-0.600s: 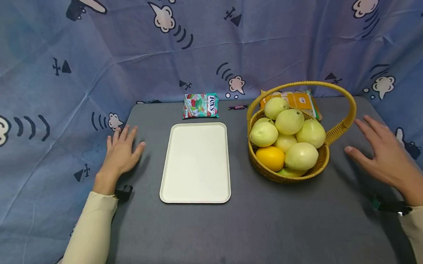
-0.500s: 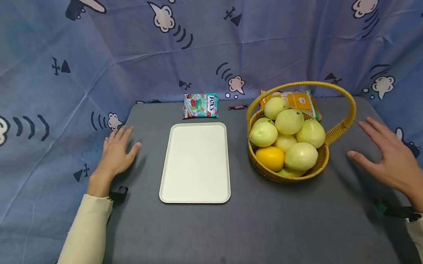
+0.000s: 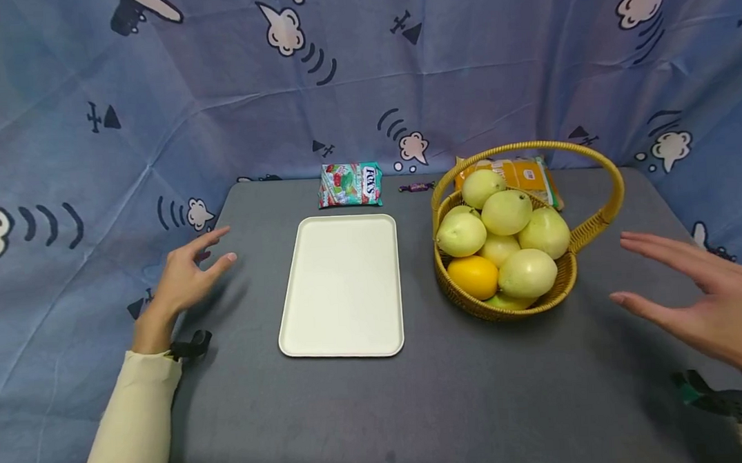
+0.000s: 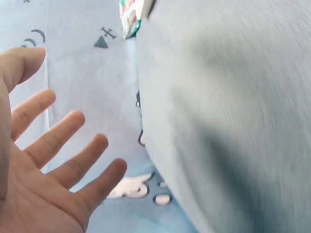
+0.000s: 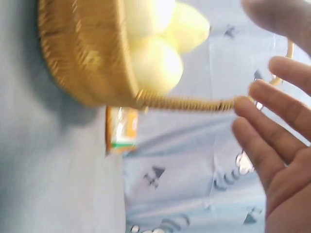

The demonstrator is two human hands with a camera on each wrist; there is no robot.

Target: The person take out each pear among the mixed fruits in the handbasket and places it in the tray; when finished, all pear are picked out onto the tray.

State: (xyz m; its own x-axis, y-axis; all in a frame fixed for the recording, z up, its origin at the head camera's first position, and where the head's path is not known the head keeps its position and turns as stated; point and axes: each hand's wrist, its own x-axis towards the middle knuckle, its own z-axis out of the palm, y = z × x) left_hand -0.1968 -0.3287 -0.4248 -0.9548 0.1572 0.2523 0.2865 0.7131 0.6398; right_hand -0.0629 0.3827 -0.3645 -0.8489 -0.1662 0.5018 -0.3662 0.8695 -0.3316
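Observation:
My left hand hovers over the table's left edge, holding nothing; its fingers are spread in the left wrist view. To the right of the basket, my right hand is in the air with thumb and fingers apart, touching nothing. A yellow wicker basket with a tall arched handle stands right of centre. Several pale green pear-like fruits fill it, with one orange-yellow fruit at the front left. Left of the basket lies a cream rectangular tray with nothing on it.
At the table's back edge lie a teal FOX'S candy bag and a small purple wrapped candy. Behind the basket is an orange snack packet. A blue patterned curtain hangs behind the grey table.
My left hand has drawn left and turned onto its side. My right hand has moved right and toward the near edge, also turning. The basket and tray have stayed put.

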